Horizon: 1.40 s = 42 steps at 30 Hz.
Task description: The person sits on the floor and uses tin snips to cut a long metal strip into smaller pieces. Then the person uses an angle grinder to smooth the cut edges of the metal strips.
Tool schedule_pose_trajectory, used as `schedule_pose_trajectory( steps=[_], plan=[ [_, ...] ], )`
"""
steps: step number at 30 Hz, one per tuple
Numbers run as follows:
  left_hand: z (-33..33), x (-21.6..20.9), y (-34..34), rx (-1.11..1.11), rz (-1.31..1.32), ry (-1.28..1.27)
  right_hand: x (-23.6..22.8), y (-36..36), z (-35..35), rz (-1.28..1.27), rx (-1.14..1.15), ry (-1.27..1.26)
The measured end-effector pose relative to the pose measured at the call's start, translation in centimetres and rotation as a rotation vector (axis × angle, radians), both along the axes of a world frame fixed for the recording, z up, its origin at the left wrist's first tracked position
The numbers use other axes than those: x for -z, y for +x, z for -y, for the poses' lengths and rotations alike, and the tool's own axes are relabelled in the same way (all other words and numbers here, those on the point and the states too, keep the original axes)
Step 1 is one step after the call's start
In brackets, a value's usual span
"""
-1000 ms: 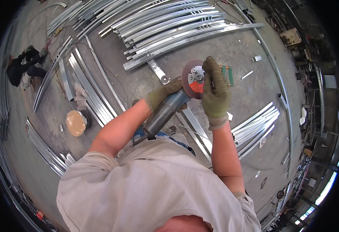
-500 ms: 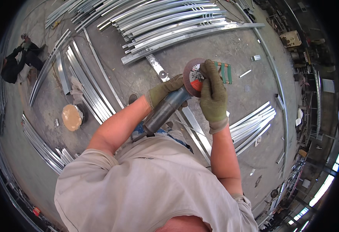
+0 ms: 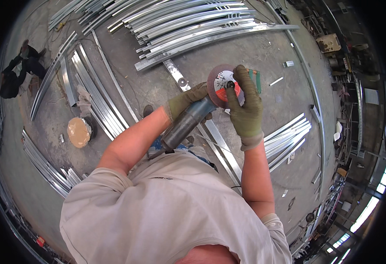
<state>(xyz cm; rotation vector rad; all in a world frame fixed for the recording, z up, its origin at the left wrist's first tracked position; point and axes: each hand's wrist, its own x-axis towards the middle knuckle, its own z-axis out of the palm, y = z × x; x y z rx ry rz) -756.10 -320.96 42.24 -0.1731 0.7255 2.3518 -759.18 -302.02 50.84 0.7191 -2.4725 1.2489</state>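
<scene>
Above the floor (image 3: 259,53), your left hand (image 3: 187,102) is gripping the grinder (image 3: 186,127) just behind its disc (image 3: 220,79). Your right hand (image 3: 249,110) is covering the disc's right side, thumb at its centre; whether it's pinching anything, I cannot tell.

Dressed in a pale beige short-sleeved T-shirt (image 3: 171,211) with a small dark print (image 3: 161,177). Covered in olive-green work gloves (image 3: 251,121) on left hand (image 3: 187,101) and right hand (image 3: 247,108), greyer at the right cuff (image 3: 252,141). Clad in blue trousers (image 3: 157,144), with a dark shoe (image 3: 147,110) left of the left hand.
</scene>
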Motion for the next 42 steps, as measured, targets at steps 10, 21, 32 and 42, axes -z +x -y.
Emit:
schedule_pose_trajectory(
  steps=[10, 21, 32, 42],
  plan=[
    [-0.1, -0.5, -0.1, -0.008, -0.054, -0.027, -1.8, -0.4, -1.9, -0.146, 0.006, 0.194],
    [-0.5, 1.7, 0.5, -0.035, -0.152, -0.174, 0.1, -0.7, -1.8, -0.173, -0.060, 0.265],
    [-0.4, -0.8, -0.3, 0.087, -0.186, -0.082, -1.2, -1.8, -2.2, -0.138, -0.116, 0.338],
    [-0.5, -0.4, -0.1, 0.079, -0.193, -0.024, -0.6, -1.2, -2.3, -0.296, -0.064, 0.418]
  ],
)
